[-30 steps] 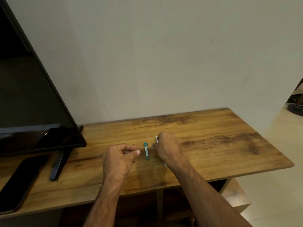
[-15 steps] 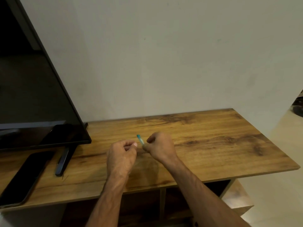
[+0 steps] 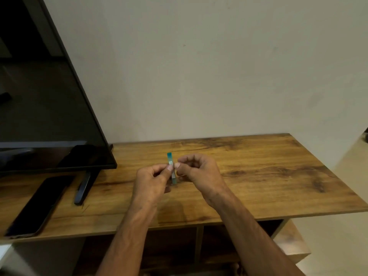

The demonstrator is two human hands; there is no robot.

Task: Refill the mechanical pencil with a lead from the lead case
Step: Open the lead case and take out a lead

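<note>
The lead case (image 3: 170, 160) is a slim teal stick with a pale label. It stands nearly upright just above the wooden table (image 3: 268, 176). My left hand (image 3: 151, 180) pinches its middle from the left with thumb and fingers. My right hand (image 3: 201, 172) pinches it from the right, with the other fingers curled. The case's teal top end sticks up above both thumbs and its lower end shows below them. The mechanical pencil is not plainly visible, and I cannot tell whether it lies inside my curled right hand.
A large dark television (image 3: 39, 106) stands at the left on a black foot (image 3: 83, 188). A dark phone (image 3: 37, 206) lies flat near the table's front left edge. A pale wall rises behind the table, and open shelf compartments sit below it.
The lead case lay flat on the table one second ago. My right hand lifted it, and now both hands pinch it upright between them.
</note>
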